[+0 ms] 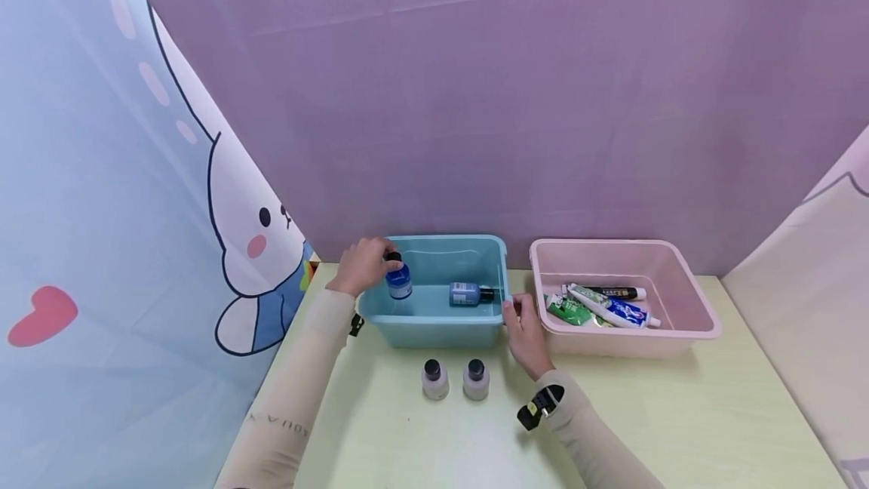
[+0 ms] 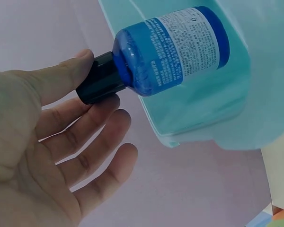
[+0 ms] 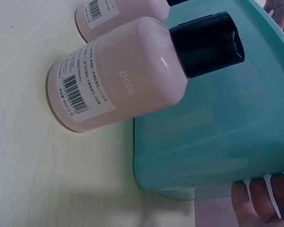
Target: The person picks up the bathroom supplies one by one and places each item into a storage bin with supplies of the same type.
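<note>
My left hand pinches the black cap of a blue bottle between thumb and fingers. The bottle hangs inside the left end of a teal plastic bin, and the other fingers are spread loosely. A second blue bottle lies on its side on the bin floor, its black cap toward the right. At the bin's right front corner, my right hand grips the rim. Two pale pink bottles with black caps, a left one and a right one, stand upright in front of the bin.
To the right, a pink bin holds several tubes, among them green, white-and-blue and black ones. Both bins stand on a pale wooden table. A purple cloth wall rises behind, with a printed blue cloth on the left.
</note>
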{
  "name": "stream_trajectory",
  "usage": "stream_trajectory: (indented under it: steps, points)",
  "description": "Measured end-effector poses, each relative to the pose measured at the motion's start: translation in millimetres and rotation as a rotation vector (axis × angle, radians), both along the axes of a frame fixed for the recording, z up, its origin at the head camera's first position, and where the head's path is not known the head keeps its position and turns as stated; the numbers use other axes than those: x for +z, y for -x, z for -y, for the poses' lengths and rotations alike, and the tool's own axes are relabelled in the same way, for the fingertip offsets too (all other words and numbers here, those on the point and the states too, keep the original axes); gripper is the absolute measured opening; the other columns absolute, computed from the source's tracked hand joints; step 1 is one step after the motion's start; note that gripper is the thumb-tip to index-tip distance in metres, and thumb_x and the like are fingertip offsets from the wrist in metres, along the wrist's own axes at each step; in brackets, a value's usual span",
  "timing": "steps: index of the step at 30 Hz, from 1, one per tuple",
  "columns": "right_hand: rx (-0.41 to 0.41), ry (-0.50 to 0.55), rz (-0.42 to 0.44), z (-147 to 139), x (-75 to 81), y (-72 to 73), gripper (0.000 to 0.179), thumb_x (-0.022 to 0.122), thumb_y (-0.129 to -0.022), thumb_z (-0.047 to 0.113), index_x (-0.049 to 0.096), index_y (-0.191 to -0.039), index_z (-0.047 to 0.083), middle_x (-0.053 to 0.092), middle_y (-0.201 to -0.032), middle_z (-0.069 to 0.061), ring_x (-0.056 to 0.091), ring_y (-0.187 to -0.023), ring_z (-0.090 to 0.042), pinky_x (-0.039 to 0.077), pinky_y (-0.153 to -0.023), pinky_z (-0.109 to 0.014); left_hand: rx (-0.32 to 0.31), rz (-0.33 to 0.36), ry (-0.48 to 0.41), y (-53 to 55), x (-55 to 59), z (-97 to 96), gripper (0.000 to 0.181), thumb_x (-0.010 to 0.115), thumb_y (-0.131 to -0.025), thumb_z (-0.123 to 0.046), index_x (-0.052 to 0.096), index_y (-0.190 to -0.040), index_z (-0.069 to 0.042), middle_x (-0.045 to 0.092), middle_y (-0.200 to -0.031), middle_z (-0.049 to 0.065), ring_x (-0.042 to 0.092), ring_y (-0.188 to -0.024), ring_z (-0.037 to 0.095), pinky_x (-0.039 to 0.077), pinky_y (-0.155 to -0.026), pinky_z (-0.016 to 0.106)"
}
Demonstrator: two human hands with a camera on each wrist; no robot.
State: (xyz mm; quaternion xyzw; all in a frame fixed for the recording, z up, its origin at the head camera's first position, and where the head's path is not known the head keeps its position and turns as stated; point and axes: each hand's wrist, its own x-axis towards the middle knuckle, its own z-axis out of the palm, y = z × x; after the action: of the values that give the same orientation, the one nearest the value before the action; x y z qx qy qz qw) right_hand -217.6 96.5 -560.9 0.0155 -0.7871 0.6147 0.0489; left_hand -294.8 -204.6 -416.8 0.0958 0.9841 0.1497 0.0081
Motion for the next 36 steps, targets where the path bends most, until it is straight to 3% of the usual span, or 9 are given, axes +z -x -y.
stream_trajectory:
  steps: [11,16,22,36]
  points:
    - [0.007,-0.002,0.028,-1.2,-2.1,1.0,0.031,0.041,-0.111,0.030,0.046,-0.127,0.004,0.054,-0.119,-0.014,0.053,-0.107,-0.026,0.050,-0.090,-0.034,0.007,0.066,0.044,14.6,-1.9,0.9,0.027,0.076,-0.093,-0.030,0.075,-0.110,-0.009,0.074,-0.103,0.007,0.069,-0.089,0.024,0.059,-0.084,0.046]
    - [0.008,-0.007,0.029,-2.2,-2.4,1.4,0.031,0.041,-0.111,0.031,0.046,-0.127,0.005,0.054,-0.120,-0.014,0.053,-0.108,-0.026,0.050,-0.091,-0.034,0.008,0.083,0.052,20.2,-1.7,-1.8,0.019,0.078,-0.092,-0.028,0.073,-0.094,-0.010,0.072,-0.091,0.006,0.065,-0.079,0.022,0.055,-0.075,0.039]
    - [0.007,-0.013,0.033,-3.0,-1.6,1.3,0.032,0.041,-0.111,0.032,0.046,-0.128,0.005,0.054,-0.121,-0.015,0.054,-0.109,-0.027,0.049,-0.092,-0.035,0.013,0.106,0.099,28.6,-2.4,-5.4,0.022,0.078,-0.092,-0.027,0.067,-0.080,-0.012,0.066,-0.079,0.004,0.060,-0.072,0.020,0.045,-0.066,0.034]
    - [0.007,-0.006,0.029,-2.7,2.1,-2.0,0.030,0.041,-0.111,0.030,0.045,-0.126,0.004,0.054,-0.120,-0.015,0.053,-0.106,-0.026,0.050,-0.089,-0.034,0.031,0.176,0.163,39.6,-3.0,-11.1,0.017,0.078,-0.092,-0.023,0.074,-0.097,-0.008,0.073,-0.096,0.007,0.063,-0.082,0.021,0.056,-0.077,0.040]
